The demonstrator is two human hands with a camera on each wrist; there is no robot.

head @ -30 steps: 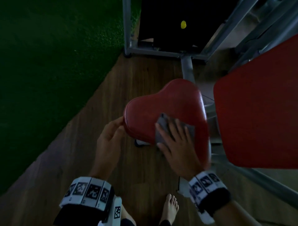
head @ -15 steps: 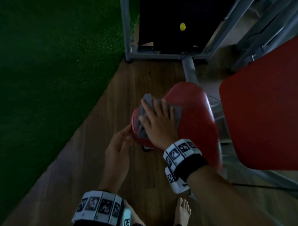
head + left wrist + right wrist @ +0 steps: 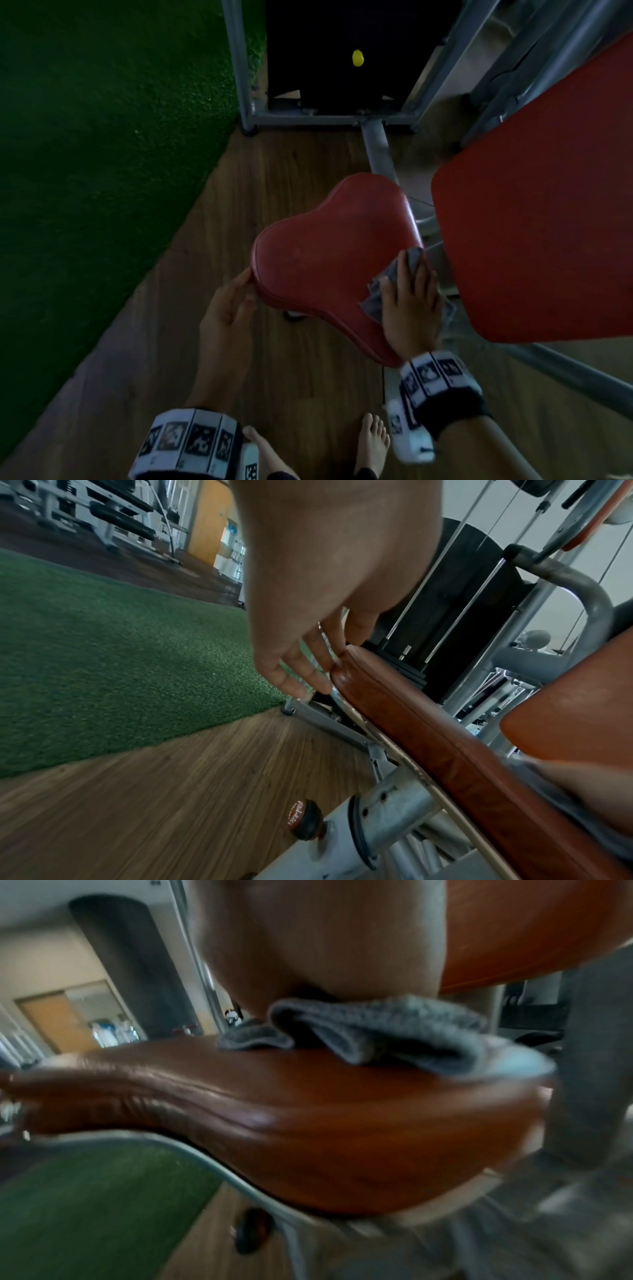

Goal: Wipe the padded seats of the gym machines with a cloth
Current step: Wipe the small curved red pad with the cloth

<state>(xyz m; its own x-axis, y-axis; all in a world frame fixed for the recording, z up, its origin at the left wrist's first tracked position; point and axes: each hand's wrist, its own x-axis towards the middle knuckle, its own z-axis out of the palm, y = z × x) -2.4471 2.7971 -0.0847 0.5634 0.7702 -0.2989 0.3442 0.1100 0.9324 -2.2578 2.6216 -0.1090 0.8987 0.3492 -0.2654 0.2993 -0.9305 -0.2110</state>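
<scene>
Hands: right (image 3: 411, 308) flattens nubby grey cloth (image 3: 377, 1034) on glossy red seat (image 3: 325, 260).

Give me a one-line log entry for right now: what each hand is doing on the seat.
step: wiping red seat | right hand: flat on grey cloth at seat's right edge | left hand: touching seat's left edge | back pad: untouched

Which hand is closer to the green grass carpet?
Left. The left hand touches the red seat's edge on the green carpet's side; the right hand presses the cloth on the far side.
</scene>
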